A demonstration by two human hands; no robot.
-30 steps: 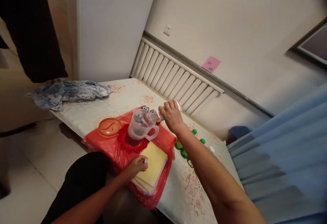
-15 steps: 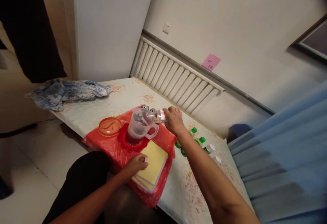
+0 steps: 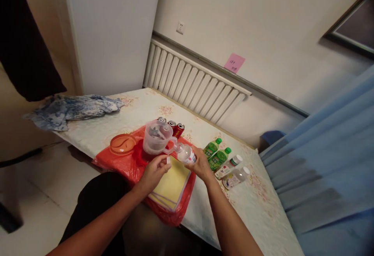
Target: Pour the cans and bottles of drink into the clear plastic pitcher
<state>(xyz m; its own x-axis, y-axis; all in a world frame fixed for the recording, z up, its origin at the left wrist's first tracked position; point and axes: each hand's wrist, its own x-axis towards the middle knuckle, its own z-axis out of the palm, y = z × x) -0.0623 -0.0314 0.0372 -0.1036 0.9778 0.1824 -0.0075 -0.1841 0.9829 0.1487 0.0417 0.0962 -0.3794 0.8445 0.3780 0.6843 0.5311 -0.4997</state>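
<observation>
My right hand is wrapped round a clear plastic bottle with a white label, tilted with its uncapped neck toward the left. Between the fingertips of my left hand is a small white bottle cap. Just beyond both hands stands a clear plastic measuring jug, its handle pointing at the bottle. The jug sits on a red scalloped dish. Below the hands lies a stack of yellow cloths or sheets on a red plastic bag.
An orange lid lies left of the jug. Several cans stand behind it. Green bottles and clear bottles stand to the right on the flowered tablecloth. A blue patterned cloth lies far left.
My right hand has brought the bottle from the jug's rim down and toward me, tipping it less. My left hand has moved up closer to the bottle, still pinching the cap.
</observation>
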